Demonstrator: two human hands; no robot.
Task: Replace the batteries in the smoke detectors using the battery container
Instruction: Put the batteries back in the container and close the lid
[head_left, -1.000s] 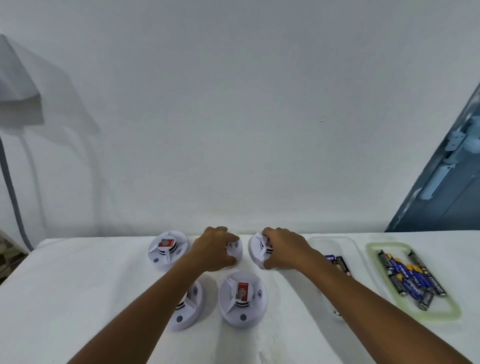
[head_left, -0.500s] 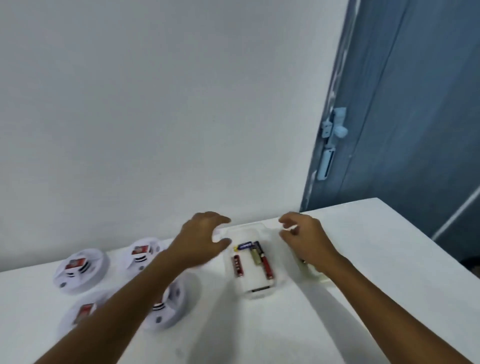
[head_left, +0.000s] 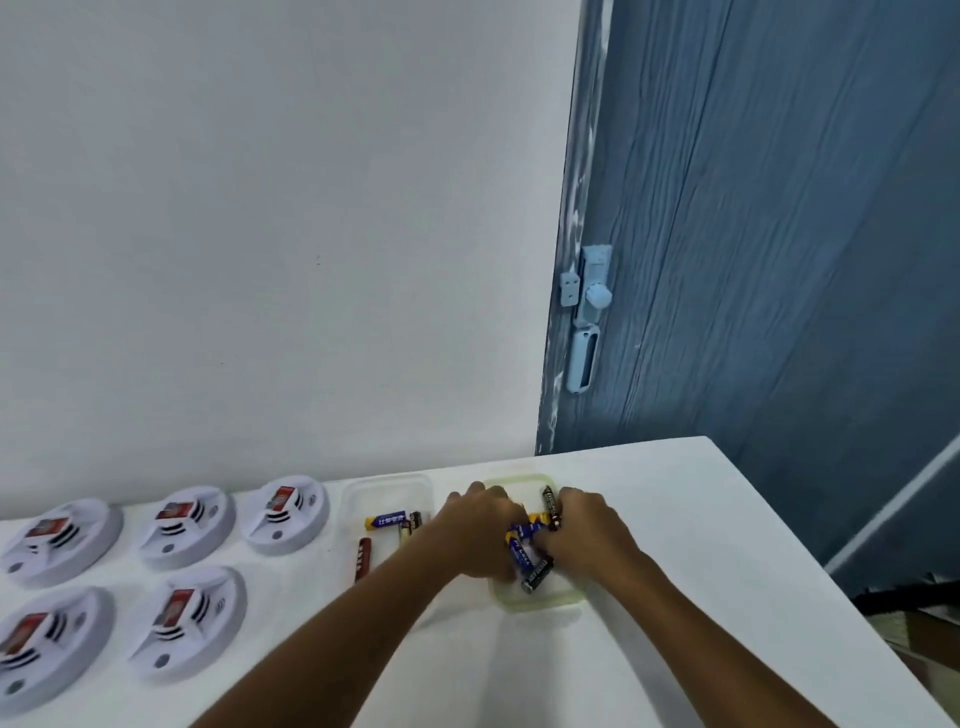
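Both hands have moved from above the clear tray (head_left: 387, 486) into the green-rimmed battery container (head_left: 535, 603) on the white counter (head_left: 701, 545): left hand (head_left: 480, 535) and right hand (head_left: 587, 535) curl over its batteries (head_left: 522, 551), though their exact grip is hidden. Five smoke detectors (head_left: 283, 514) lie left.

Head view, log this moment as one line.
both hands in green tray | on batteries | five detectors open | grip unclear

The left hand (head_left: 480, 535) and right hand (head_left: 584, 535) cover most batteries (head_left: 524, 553) in the green tray (head_left: 535, 603). Fingertips are hidden, so any grip is unclear.
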